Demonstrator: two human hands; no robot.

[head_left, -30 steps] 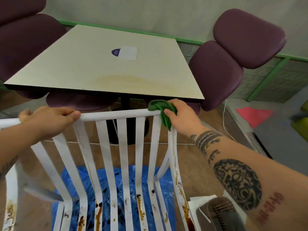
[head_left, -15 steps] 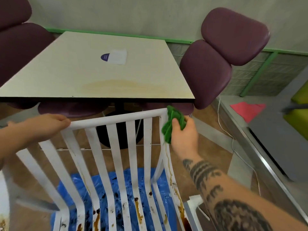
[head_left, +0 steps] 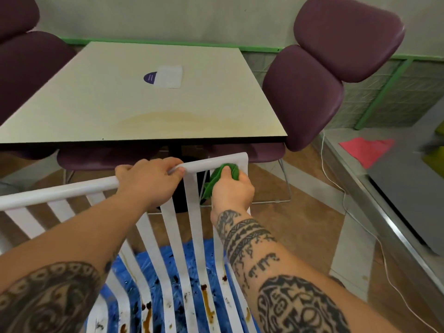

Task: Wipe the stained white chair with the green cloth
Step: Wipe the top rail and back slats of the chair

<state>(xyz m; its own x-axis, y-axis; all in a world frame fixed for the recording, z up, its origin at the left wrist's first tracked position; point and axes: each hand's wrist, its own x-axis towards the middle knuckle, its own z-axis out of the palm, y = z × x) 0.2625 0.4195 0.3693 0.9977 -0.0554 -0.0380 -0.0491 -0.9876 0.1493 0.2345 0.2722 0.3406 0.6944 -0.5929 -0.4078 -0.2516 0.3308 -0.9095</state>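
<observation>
Clamping the left-right top rail [head_left: 60, 191] of the white chair [head_left: 192, 224] is the left hand [head_left: 149, 181]; right hand [head_left: 231, 191] clutches green cloth [head_left: 216, 179].

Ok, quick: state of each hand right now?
Left hand: gripping the top rail of the white chair.
Right hand: holding the green cloth against the chair.

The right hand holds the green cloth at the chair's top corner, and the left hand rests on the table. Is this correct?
No. In the head view the left hand grips the top rail of the white chair; the right hand holds the green cloth at its top corner.
</observation>
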